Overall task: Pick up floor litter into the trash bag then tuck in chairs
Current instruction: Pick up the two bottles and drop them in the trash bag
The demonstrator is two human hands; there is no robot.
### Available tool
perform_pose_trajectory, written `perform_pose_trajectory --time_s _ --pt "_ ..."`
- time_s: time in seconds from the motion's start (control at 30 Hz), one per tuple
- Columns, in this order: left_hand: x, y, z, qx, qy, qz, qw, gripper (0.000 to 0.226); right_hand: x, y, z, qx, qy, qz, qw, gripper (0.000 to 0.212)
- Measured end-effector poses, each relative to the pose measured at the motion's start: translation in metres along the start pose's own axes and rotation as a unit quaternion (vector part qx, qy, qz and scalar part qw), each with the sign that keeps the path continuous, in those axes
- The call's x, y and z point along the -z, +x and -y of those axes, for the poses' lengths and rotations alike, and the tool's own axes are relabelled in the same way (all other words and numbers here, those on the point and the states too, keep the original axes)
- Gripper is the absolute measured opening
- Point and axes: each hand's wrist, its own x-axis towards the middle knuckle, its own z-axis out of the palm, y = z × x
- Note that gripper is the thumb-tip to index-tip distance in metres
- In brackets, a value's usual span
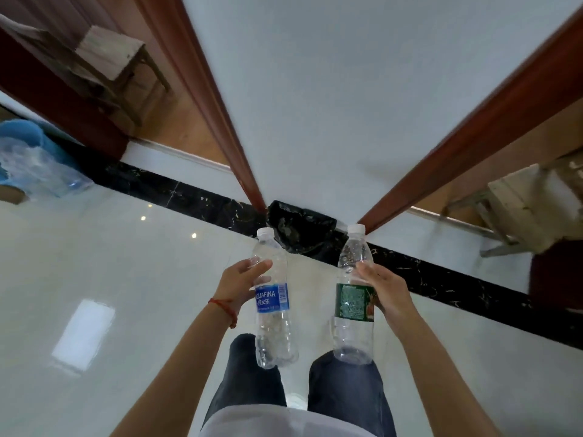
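My left hand (241, 283) grips an empty clear bottle with a blue label (273, 313), cap pointing away from me. An empty clear bottle with a green label (353, 298) is held the same way by my right hand (383, 288). Both bottles hang above the white floor, in front of my legs. A black trash bag (303, 228) lies crumpled on the floor just beyond the bottles, at the foot of a white wall between two doorways.
A wooden chair (110, 55) stands in the room through the left doorway. Another pale wooden chair (520, 203) is at the right doorway. A blue bin (22, 134) with a clear plastic bag (38, 168) sits at far left. A black marble strip (195, 193) crosses the floor.
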Motion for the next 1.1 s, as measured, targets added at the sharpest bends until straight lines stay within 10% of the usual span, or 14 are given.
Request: perform_pose_trajectory --time_s 0.33,0.67,1.1 --pt "0.028 0.071 -0.008 0.031 0.055 0.041 0.997 0.047 -0.051 0.007 -0.047 -0.032 0.112 -0.092 0.989 0.019" --pt "-0.003 0.170 0.045 0.065 0.086 0.049 0.993 0.054 -0.028 0.078 -0.104 -0.043 0.115 -0.116 0.986 0.049" --pt "-0.020 0.262 0.061 0.149 -0.074 -0.077 0.983 0.050 -0.025 0.116 -0.138 -0.085 0.117 -0.123 0.982 0.058"
